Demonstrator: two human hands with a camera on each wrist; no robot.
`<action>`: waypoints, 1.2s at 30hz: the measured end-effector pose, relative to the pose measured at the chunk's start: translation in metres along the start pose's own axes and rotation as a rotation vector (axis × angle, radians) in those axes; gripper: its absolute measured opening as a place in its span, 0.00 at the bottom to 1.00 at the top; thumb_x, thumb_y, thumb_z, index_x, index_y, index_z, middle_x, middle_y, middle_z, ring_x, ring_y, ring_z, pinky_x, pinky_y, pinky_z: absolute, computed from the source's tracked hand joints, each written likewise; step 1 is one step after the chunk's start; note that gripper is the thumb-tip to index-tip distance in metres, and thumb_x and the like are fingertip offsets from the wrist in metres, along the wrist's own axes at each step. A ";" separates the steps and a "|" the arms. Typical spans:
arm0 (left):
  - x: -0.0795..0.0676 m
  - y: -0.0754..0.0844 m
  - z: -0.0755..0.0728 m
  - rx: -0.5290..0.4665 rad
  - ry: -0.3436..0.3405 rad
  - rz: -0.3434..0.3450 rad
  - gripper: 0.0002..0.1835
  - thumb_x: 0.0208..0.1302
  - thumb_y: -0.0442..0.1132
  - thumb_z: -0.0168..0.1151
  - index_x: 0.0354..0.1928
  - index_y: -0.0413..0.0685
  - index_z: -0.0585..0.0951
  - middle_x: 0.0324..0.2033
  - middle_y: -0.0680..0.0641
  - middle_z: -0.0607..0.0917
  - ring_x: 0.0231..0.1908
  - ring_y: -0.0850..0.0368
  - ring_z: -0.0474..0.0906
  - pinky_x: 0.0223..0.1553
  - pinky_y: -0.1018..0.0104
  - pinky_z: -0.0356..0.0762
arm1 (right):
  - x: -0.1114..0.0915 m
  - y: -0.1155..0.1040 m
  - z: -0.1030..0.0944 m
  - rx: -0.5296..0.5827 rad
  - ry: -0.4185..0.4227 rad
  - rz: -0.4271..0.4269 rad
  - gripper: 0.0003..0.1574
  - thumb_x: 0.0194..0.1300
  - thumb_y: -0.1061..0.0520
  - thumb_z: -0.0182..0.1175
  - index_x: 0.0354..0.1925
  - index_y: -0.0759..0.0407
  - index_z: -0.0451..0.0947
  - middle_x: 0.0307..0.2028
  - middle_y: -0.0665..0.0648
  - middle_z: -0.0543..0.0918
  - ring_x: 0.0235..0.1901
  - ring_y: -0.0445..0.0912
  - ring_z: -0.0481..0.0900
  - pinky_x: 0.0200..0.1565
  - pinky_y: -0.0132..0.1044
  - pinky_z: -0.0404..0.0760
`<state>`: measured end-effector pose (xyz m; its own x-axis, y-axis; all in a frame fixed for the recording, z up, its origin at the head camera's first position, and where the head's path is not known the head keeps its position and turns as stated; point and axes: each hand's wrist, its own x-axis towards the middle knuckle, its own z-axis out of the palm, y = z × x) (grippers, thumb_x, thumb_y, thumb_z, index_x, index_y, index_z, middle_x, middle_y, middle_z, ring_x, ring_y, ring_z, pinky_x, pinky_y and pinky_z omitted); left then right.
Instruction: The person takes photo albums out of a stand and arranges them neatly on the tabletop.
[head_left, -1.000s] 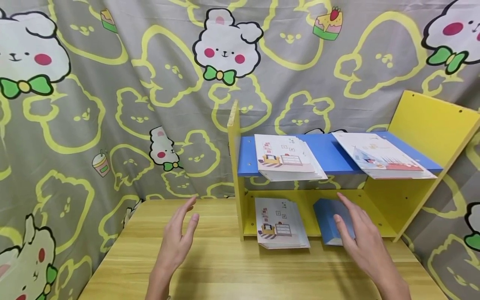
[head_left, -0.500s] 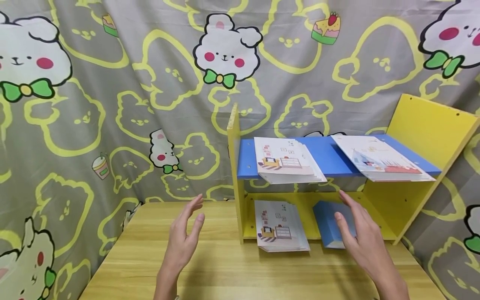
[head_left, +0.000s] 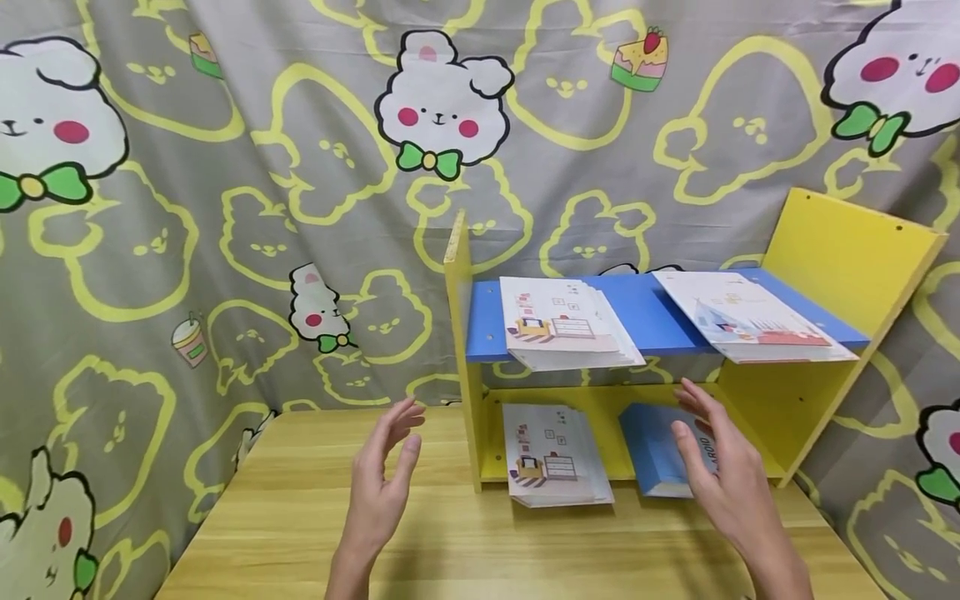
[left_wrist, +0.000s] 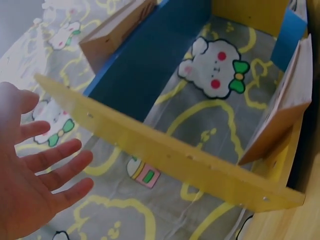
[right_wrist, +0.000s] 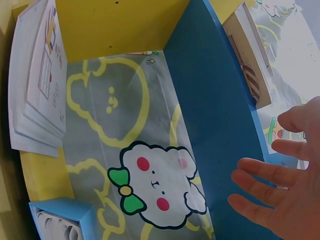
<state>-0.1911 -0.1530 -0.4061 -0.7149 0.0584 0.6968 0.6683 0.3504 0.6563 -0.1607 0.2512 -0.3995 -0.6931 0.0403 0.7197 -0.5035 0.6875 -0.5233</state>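
Observation:
My left hand [head_left: 382, 483] hovers over the table, left of the yellow and blue shelf [head_left: 467, 400], fingers loosely extended and holding nothing. In the left wrist view its spread fingers [left_wrist: 65, 155] are apart from the yellow side panel. My right hand [head_left: 723, 475] is raised in front of the lower shelf, holding nothing, and partly hides a blue box [head_left: 648, 450]. To the box's left lies a stack of illustrated booklets [head_left: 555, 454] on the lower level. The blue upper board carries another booklet stack [head_left: 562, 321] at left and a third stack [head_left: 750, 317] at right.
The shelf stands on a wood-grain table [head_left: 300, 500]. Behind it hangs a grey curtain [head_left: 330, 167] with cartoon bears and yellow outlines. The booklets jut past the shelf's front edges. A yellow side panel [head_left: 847, 267] rises at the right.
My left hand has moved to the right, towards the shelf. The right hand has shifted little, and more of the blue box's lettering shows. The head view has tilted and turned slightly.

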 end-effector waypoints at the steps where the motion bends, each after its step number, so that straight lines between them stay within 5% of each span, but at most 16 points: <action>1: 0.000 0.001 0.002 -0.008 0.000 0.006 0.27 0.76 0.28 0.55 0.73 0.53 0.71 0.58 0.49 0.83 0.56 0.48 0.81 0.60 0.70 0.76 | 0.000 0.000 0.000 0.016 0.002 0.004 0.42 0.74 0.67 0.59 0.79 0.45 0.60 0.64 0.62 0.77 0.62 0.29 0.69 0.59 0.14 0.64; 17: 0.003 0.003 0.022 -0.132 -0.012 -0.001 0.25 0.77 0.29 0.53 0.72 0.54 0.72 0.57 0.48 0.83 0.55 0.46 0.83 0.61 0.67 0.77 | 0.004 -0.008 0.010 0.101 0.004 0.016 0.42 0.73 0.69 0.58 0.78 0.45 0.61 0.61 0.58 0.79 0.57 0.28 0.73 0.57 0.16 0.70; 27: 0.008 0.010 0.034 -0.184 -0.021 -0.028 0.24 0.78 0.31 0.53 0.72 0.57 0.72 0.56 0.43 0.84 0.55 0.47 0.83 0.63 0.65 0.75 | 0.006 -0.010 0.014 0.132 0.008 0.025 0.41 0.74 0.68 0.57 0.77 0.44 0.61 0.60 0.47 0.78 0.57 0.35 0.77 0.57 0.16 0.71; 36: 0.017 0.020 0.044 -0.212 -0.019 -0.051 0.22 0.79 0.35 0.53 0.71 0.53 0.73 0.56 0.46 0.85 0.55 0.48 0.83 0.62 0.61 0.77 | 0.011 -0.013 0.019 0.168 0.008 0.031 0.40 0.73 0.68 0.58 0.77 0.45 0.62 0.62 0.57 0.78 0.58 0.38 0.77 0.58 0.19 0.72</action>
<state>-0.1984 -0.1035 -0.3939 -0.7512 0.0638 0.6570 0.6582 0.1486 0.7381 -0.1712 0.2291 -0.3931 -0.7058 0.0656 0.7054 -0.5617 0.5550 -0.6136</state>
